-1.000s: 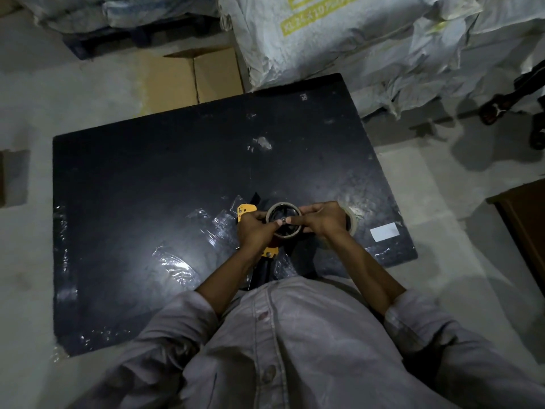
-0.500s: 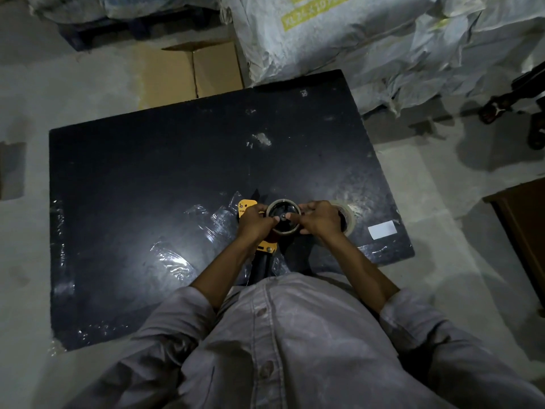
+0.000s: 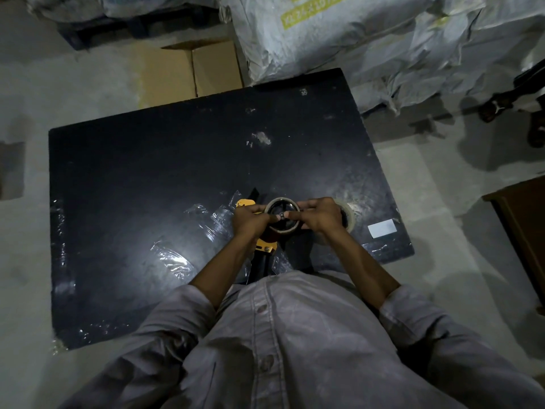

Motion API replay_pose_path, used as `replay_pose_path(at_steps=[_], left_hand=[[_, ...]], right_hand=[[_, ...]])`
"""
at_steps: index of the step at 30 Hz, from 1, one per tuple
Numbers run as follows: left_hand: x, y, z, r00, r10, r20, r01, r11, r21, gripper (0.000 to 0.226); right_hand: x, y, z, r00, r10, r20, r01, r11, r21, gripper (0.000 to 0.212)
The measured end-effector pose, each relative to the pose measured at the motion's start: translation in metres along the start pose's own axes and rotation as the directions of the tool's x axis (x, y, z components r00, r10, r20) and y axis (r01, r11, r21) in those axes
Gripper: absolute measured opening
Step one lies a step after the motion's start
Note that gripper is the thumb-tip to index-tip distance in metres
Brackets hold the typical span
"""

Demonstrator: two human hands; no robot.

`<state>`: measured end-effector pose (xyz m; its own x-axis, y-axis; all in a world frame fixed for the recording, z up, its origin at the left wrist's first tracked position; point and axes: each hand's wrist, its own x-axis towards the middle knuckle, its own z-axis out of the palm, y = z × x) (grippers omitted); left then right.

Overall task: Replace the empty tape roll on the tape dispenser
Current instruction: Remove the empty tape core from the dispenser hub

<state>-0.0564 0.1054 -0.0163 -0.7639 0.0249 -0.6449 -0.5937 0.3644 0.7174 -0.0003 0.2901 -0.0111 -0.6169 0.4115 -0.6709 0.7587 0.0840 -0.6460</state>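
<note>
A yellow and black tape dispenser (image 3: 266, 245) lies near the front edge of a black table (image 3: 177, 172). On its black wheel sits a thin, almost bare tape roll (image 3: 281, 215). My left hand (image 3: 250, 221) grips the roll's left rim and the dispenser frame. My right hand (image 3: 320, 215) pinches the roll's right rim, fingertips near the hub. Behind my right hand a fuller clear tape roll (image 3: 348, 215) rests on the table, mostly hidden.
Crumpled clear tape scraps (image 3: 172, 259) lie left of the dispenser. A white label (image 3: 382, 228) is stuck near the table's right edge. Large white sacks (image 3: 354, 39) and a cardboard box (image 3: 191, 72) stand behind the table. A brown cabinet (image 3: 525, 231) is at the right.
Both hands keep their hold on the roll on the dispenser wheel and shift only slightly. The camera has tilted a little.
</note>
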Motion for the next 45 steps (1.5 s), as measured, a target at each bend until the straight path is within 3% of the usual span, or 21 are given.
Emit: replay_pose_path(at_steps=[4, 8, 13, 18, 24, 34, 45], left_hand=[[0.001, -0.001, -0.001, 0.999, -0.043, -0.019, 0.042, 0.999, -0.033, 0.037], [0.0, -0.002, -0.001, 0.998, -0.065, -0.021, 0.063, 0.996, -0.067, 0.04], [-0.006, 0.001, -0.003, 0.997, -0.078, -0.026, 0.075, 0.992, -0.102, 0.041], [-0.014, 0.007, -0.004, 0.996, -0.087, -0.035, 0.082, 0.989, -0.122, 0.041], [-0.019, 0.008, -0.004, 0.996, -0.066, -0.062, 0.061, 0.995, -0.083, 0.037], [-0.022, 0.004, -0.009, 0.998, -0.014, -0.067, 0.009, 0.997, -0.083, 0.03], [-0.027, 0.005, -0.012, 0.999, 0.032, -0.031, -0.037, 0.984, -0.177, 0.018]], right_hand=[[0.004, 0.003, 0.001, 1.0, -0.014, -0.01, 0.014, 0.999, 0.032, 0.073], [-0.001, 0.0, 0.0, 1.0, -0.023, -0.019, 0.023, 0.999, 0.031, 0.052], [-0.002, -0.001, -0.001, 1.0, -0.012, -0.021, 0.012, 1.0, 0.025, 0.051], [0.002, 0.003, 0.0, 0.999, -0.033, -0.041, 0.035, 0.997, 0.061, 0.073], [0.003, 0.002, 0.001, 0.999, -0.033, -0.039, 0.035, 0.999, 0.036, 0.046], [0.005, -0.001, 0.006, 0.993, -0.088, -0.081, 0.085, 0.996, -0.04, 0.042], [0.008, 0.002, 0.005, 0.993, -0.095, -0.068, 0.096, 0.995, 0.015, 0.043]])
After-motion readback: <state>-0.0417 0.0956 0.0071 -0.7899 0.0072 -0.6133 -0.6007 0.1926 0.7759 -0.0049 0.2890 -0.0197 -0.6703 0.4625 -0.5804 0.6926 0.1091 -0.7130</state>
